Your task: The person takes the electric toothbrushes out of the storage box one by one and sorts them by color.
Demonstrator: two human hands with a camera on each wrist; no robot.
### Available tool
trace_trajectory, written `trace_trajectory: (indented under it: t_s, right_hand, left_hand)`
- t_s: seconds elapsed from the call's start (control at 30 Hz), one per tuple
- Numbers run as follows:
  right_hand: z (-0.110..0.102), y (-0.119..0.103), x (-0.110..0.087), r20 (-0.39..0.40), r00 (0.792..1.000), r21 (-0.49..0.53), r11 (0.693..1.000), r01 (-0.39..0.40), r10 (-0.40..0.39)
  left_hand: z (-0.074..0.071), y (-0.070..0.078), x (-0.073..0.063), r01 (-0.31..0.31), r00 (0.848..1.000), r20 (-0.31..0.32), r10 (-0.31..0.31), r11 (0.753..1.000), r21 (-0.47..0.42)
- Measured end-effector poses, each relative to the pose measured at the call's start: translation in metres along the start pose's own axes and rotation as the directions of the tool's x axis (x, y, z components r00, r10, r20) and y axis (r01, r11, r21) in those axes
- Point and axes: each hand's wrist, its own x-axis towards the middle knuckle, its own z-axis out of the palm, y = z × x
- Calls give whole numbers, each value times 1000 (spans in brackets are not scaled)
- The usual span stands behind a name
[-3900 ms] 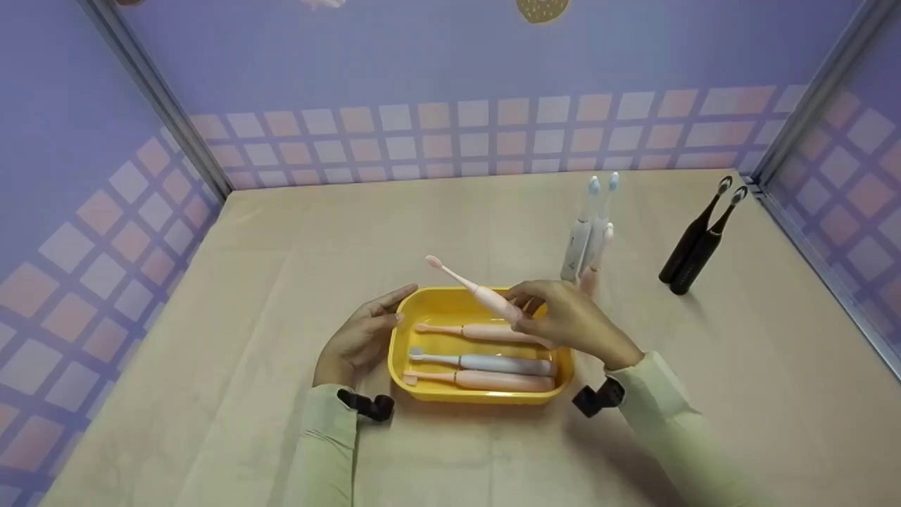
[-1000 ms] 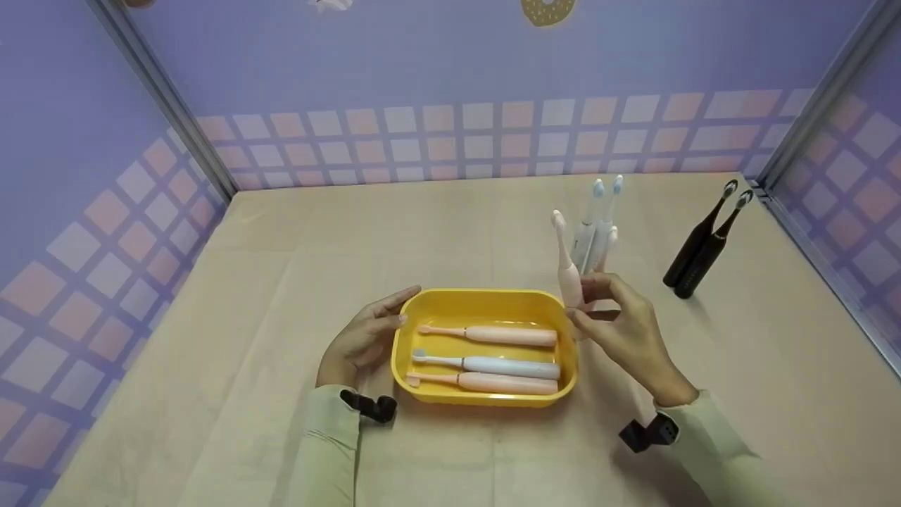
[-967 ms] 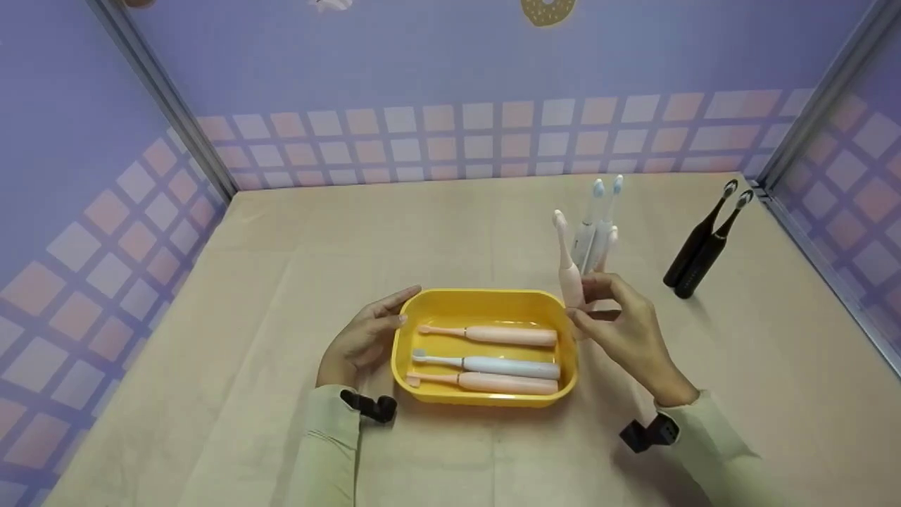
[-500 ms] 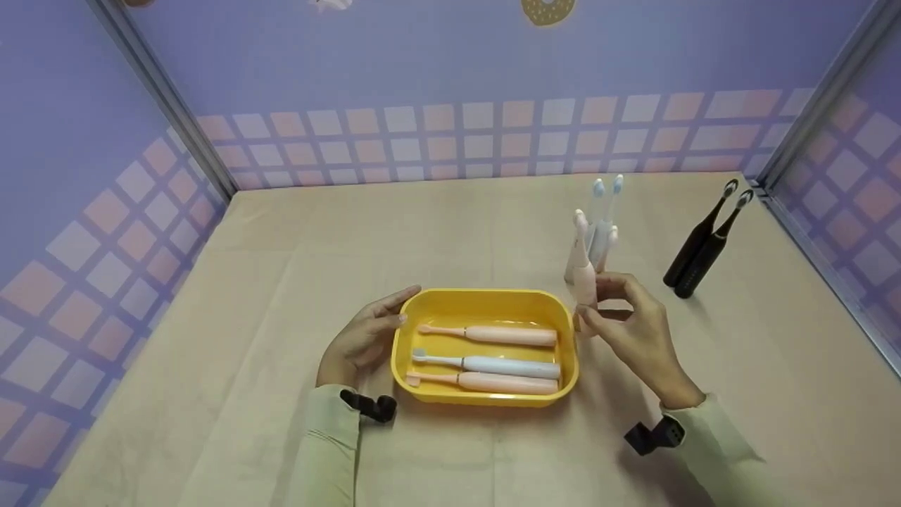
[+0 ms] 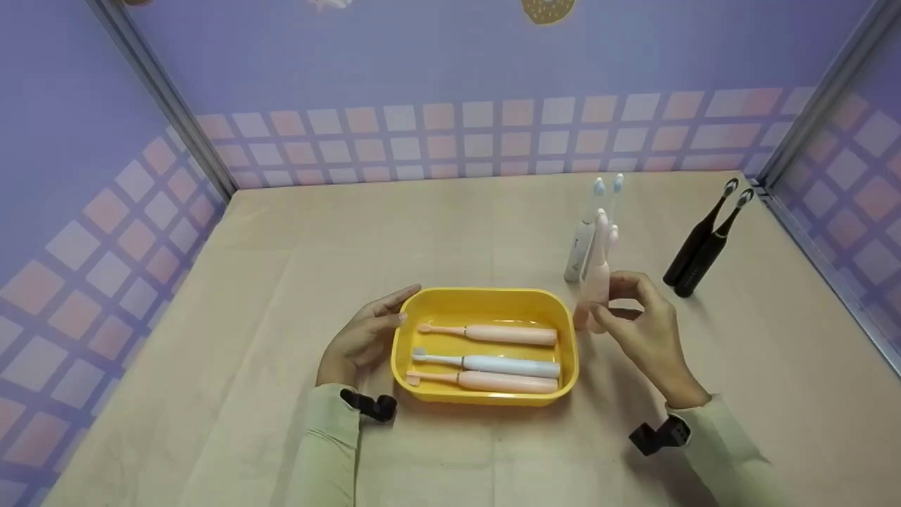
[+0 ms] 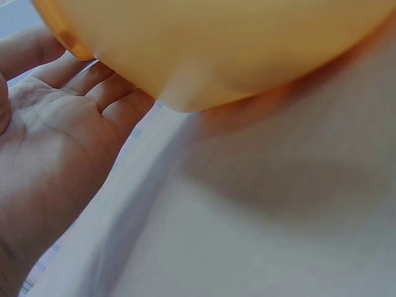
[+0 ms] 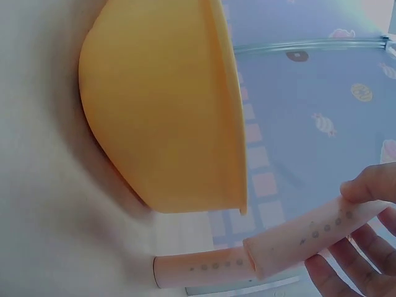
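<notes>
My right hand [image 5: 651,327] pinches a pink electric toothbrush [image 5: 597,278] by its handle and holds it nearly upright, off the table. In the head view it overlaps another standing pink toothbrush [image 5: 581,321]; the right wrist view shows that one's handle [image 7: 198,269] on the table beside the held handle [image 7: 303,238]. At the yellow plastic box [image 5: 486,399], my left hand [image 5: 360,334] grips the left rim, thumb at the edge, fingers along the outer wall [image 6: 235,55]. Inside lie two pink toothbrushes [image 5: 510,334] [image 5: 503,382] and a white one [image 5: 510,366].
Two white toothbrushes stand behind the pink pair; the left one [image 5: 578,246] shows most. Farther right, two black toothbrushes [image 5: 693,246] stand together. A beige cloth [image 5: 366,239] covers the table, bounded by patterned walls [image 5: 479,134] at the back and sides.
My right hand has lifted the pink toothbrush out of the box, turned it upright, then moved it right, towards the standing pink one. My left hand keeps its place on the rim.
</notes>
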Motion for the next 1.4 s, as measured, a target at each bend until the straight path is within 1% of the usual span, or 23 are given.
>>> trace_trajectory:
  t_s: [0.1, 0.37, 0.57, 0.83, 0.9, 1.0, 1.13, 1.3, 1.4]
  right_hand:
    - [-1, 3, 0, -10, 1000, -5, 1000, 4, -4]
    - [-4, 12, 0, -41, 999, -28, 999, -16, 15]
    - [-6, 16, -1, -57, 998, -29, 999, -22, 20]
    - [-7, 19, -1, -81, 994, -66, 994, -85, 80]
    - [-7, 17, -1, -85, 991, -66, 992, -108, 103]
    - [-7, 6, -3, -84, 989, -67, 989, -130, 124]
    - [-8, -5, -5, -75, 990, -63, 990, -127, 122]
    - [-8, -2, -5, -81, 990, -68, 990, -122, 116]
    - [-8, -1, -5, -81, 988, -81, 987, -137, 130]
  left_hand:
    - [1, 0, -1, 1, 1000, -1, -1, 1000, -8]
    - [2, 1, 0, 10, 1000, -7, -10, 1000, -16]
    - [2, 0, 1, 11, 1000, -17, -11, 1000, -3]
    - [1, 0, 0, 6, 1000, -7, -6, 1000, -1]
    - [1, 0, 0, 8, 1000, -17, -8, 1000, 2]
    - [2, 0, 0, 13, 999, -29, -13, 1000, 7]
    - [2, 0, 0, 12, 999, -33, -12, 1000, 9]
    - [0, -1, 0, -7, 1000, -18, 7, 1000, 14]
    - [0, -1, 1, -14, 1000, -10, 15, 1000, 16]
